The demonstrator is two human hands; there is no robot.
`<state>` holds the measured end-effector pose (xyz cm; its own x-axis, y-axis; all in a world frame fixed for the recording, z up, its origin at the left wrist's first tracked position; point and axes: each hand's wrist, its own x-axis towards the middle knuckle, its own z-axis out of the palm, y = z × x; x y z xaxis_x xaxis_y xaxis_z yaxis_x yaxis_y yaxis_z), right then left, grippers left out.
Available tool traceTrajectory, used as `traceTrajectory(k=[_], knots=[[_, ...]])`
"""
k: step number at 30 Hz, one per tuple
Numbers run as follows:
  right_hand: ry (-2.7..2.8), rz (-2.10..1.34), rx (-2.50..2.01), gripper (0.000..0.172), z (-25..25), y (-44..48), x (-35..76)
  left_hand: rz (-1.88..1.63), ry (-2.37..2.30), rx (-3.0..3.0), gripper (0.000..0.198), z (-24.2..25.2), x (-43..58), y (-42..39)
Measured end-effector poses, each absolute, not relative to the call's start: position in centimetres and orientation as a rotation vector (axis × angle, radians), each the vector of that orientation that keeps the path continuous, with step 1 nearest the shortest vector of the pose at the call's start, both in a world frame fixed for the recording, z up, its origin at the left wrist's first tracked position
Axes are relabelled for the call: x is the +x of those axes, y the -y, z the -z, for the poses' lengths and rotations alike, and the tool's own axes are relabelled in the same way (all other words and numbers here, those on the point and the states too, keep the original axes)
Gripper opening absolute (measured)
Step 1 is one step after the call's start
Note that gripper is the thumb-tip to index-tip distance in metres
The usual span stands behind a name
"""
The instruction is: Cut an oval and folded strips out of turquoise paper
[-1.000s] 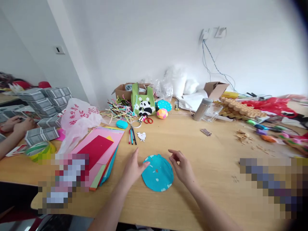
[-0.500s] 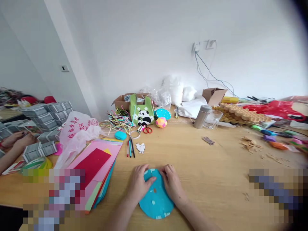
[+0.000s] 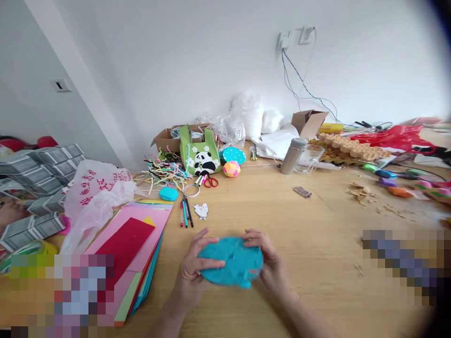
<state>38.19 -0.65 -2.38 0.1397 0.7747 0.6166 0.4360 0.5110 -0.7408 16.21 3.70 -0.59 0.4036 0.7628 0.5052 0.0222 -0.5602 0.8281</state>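
A round blue felt piece (image 3: pixel 230 265) is lifted a little off the wooden table (image 3: pixel 317 234), tilted toward me. My left hand (image 3: pixel 192 270) grips its left edge, thumb on top. Gripping the right edge is my right hand (image 3: pixel 269 260), with its fingers curled over the rim. Both hands are closed on the piece in front of me.
A stack of coloured paper sheets (image 3: pixel 137 244) lies left of my hands, under a white plastic bag (image 3: pixel 95 195). Pens (image 3: pixel 185 212), scissors (image 3: pixel 210 180), a green panda bag (image 3: pixel 199 155), a steel flask (image 3: pixel 292 155) and cardboard boxes sit farther back. Another person's hand (image 3: pixel 9 211) is at far left by grey boxes (image 3: pixel 31 225).
Both hands closed in on the blue felt piece lying flat on the table, then picked it up and turned it over; it is now held above the table.
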Motion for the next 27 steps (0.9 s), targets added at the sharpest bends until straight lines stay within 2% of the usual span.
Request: traceTrajectory(k=[1, 4, 8, 11, 13, 16, 18, 24, 27], knots=[[1.502, -0.249, -1.096, 0.01, 2.0, 0.7, 38.5, -1.265, -0.664, 2.009, 0.012, 0.6, 16.2, -3.6], [1.494, -0.005, -1.102, 0.019, 1.2, 1.0, 38.7, -1.399, -0.66, 2.178, 0.023, 0.8, 16.4, -3.3], [1.525, 0.113, -1.125, 0.024, 1.0, 1.4, 38.5, -1.424, -0.644, 2.205, 0.025, 1.2, 16.6, -3.3], [1.611, 0.109, -1.154, 0.027, 1.4, 1.3, 39.4, -1.341, -0.635, 2.247, 0.027, 1.7, 16.3, -3.8], [1.747, 0.072, -1.199, 0.029, 1.5, 1.2, 40.4, -1.136, -0.688, 2.325, 0.04, 2.0, 16.1, -4.0], [2.011, 0.016, -1.304, 0.029, 1.6, 1.2, 42.1, -0.738, -0.951, 2.382, 0.067, 2.2, 15.3, -3.8], [2.108, 0.036, -1.373, 0.033, 2.0, 1.5, 43.2, -0.593, -1.172, 2.346, 0.075, 2.0, 14.4, -3.4], [2.33, 0.11, -1.309, 0.032, 4.2, 2.1, 46.1, -0.473, -1.863, 2.244, 0.067, 0.5, 9.2, -3.8], [2.24, -0.02, -1.329, 0.031, 3.7, 1.6, 45.5, -0.344, -2.099, 2.23, 0.068, -0.1, 6.5, -4.7]])
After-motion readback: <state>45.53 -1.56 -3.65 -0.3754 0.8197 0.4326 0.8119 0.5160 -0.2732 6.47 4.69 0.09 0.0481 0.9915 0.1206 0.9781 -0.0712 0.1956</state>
